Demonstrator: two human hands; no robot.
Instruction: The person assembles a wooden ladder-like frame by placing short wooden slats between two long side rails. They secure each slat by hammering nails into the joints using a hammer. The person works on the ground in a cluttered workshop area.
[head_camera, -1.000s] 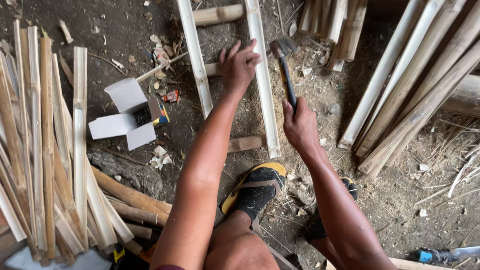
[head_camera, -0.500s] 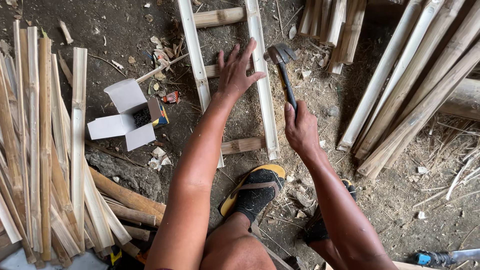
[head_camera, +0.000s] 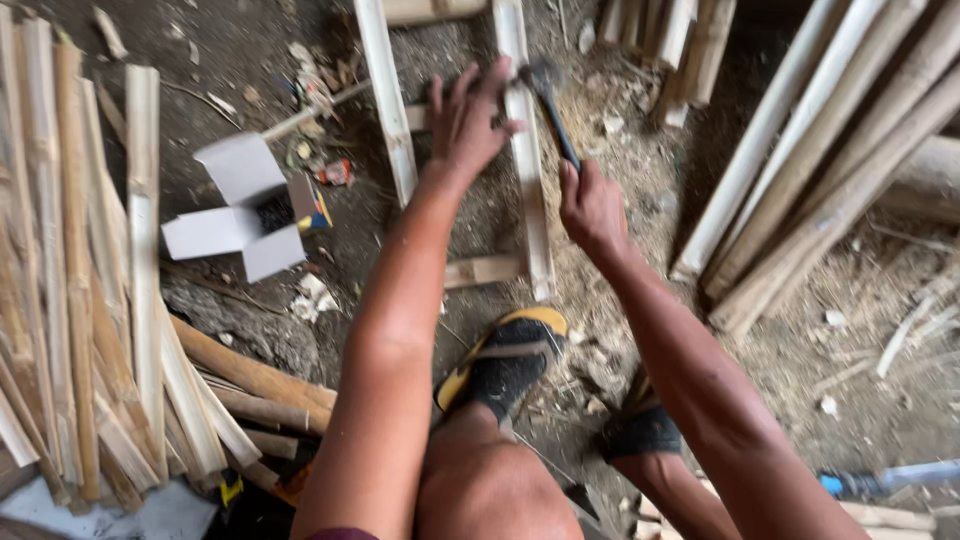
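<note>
Since half a second earlier, the hammer (head_camera: 552, 108) had dropped, its head now low over the right slat (head_camera: 527, 150), and the left hand (head_camera: 468, 118) had settled closer onto the work.

Far left, a heap of split bamboo strips (head_camera: 90, 280) lay fanned across the dirt. Beside it sat an open white cardboard box (head_camera: 240, 210) with dark small contents that could not be made out, and scraps littered the ground near it. Next came the left slat (head_camera: 390, 110), running away from the person. The left hand lay between the two slats, fingers spread and loosely curled, pressing near the right slat's edge; whether it pinched a nail could not be told. The right hand (head_camera: 592, 208) was closed firmly round the hammer's handle.

Two crosspieces showed, one at the top and a short one (head_camera: 485, 270) lower down, just above a yellow-and-black sandal (head_camera: 505, 360) planted near the slats' ends. So the frame appeared partly assembled, with fastening apparently under way at the upper part and more joints likely left. On the right, long bamboo poles (head_camera: 820, 170) leaned together, well apart from the work.
</note>
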